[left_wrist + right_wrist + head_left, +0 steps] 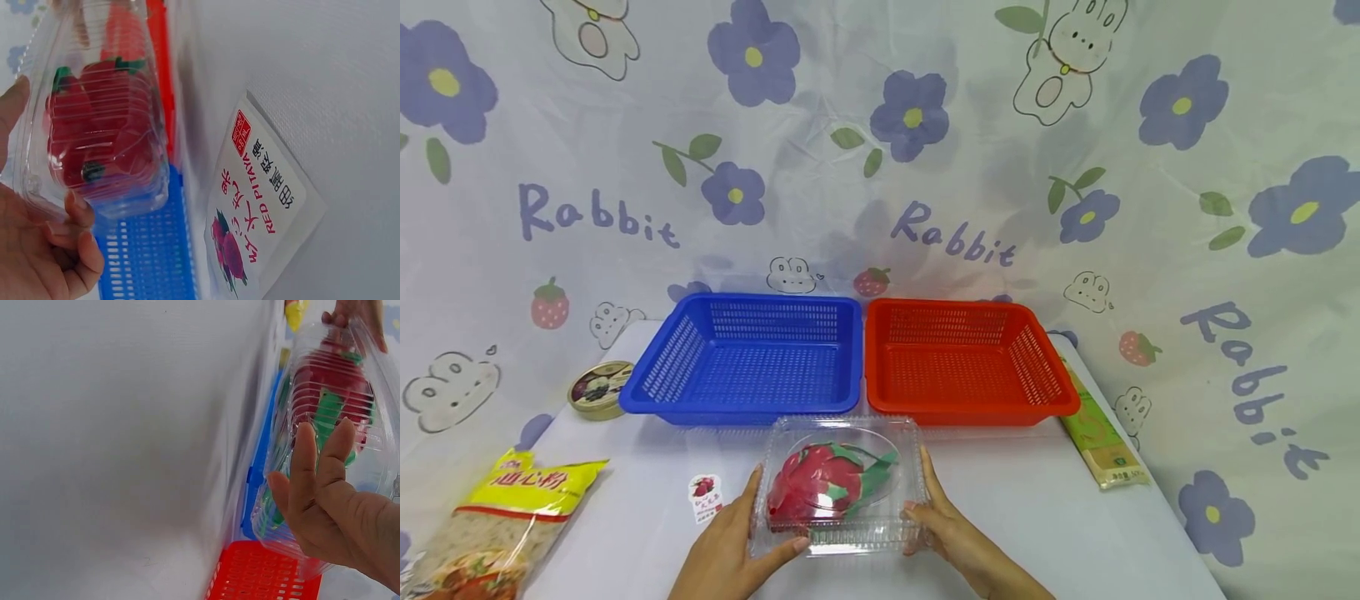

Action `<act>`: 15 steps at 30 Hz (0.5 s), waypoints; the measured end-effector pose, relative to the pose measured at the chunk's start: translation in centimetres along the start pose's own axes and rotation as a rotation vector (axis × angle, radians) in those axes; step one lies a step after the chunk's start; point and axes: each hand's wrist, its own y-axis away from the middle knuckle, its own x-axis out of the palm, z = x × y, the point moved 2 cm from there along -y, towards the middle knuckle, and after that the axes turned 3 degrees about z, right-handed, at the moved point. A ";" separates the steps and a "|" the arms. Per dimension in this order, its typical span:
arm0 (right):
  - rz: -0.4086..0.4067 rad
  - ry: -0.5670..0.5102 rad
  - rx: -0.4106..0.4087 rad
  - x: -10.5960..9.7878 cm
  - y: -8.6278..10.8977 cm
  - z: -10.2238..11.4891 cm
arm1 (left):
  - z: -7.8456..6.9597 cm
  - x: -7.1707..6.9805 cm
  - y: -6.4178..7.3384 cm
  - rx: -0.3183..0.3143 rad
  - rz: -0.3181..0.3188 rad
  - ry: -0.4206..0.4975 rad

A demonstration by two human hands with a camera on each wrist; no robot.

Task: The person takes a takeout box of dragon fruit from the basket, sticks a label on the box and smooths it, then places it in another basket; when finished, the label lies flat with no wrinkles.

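Both hands hold a clear plastic clamshell box (842,533) above the white table, in front of the two baskets. Inside it lies a red dragon fruit (820,482) with green scales; the left wrist view shows its red body (119,119) through the ribbed side. My left hand (730,542) grips the box's left side, thumb along the front edge. On the opposite side my right hand (955,533) grips it, and in the right wrist view its fingers (306,462) lie against the ribbed wall. A white label (705,497) printed RED PITAYA lies on the table beside my left hand.
A blue basket (658,392) and a red basket (970,408) stand side by side at the back. At left are a round tin (598,390) and a yellow-topped food bag (497,533). A green packet (1105,442) lies at right. A patterned cloth (820,167) hangs behind.
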 end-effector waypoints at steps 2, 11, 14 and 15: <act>-0.002 -0.008 -0.001 0.0 -0.1 0.0 | 0.0 0.0 0.0 0.001 -0.003 0.002; 0.002 0.003 0.003 -0.2 -0.3 -0.4 | 0.2 0.3 -0.2 0.014 -0.012 0.008; 0.000 -0.008 0.002 -0.3 -0.4 -0.5 | 0.2 0.4 -0.2 0.004 -0.005 0.015; -0.001 -0.011 0.003 -0.3 -0.4 -0.6 | 0.2 0.5 -0.3 0.003 -0.005 0.014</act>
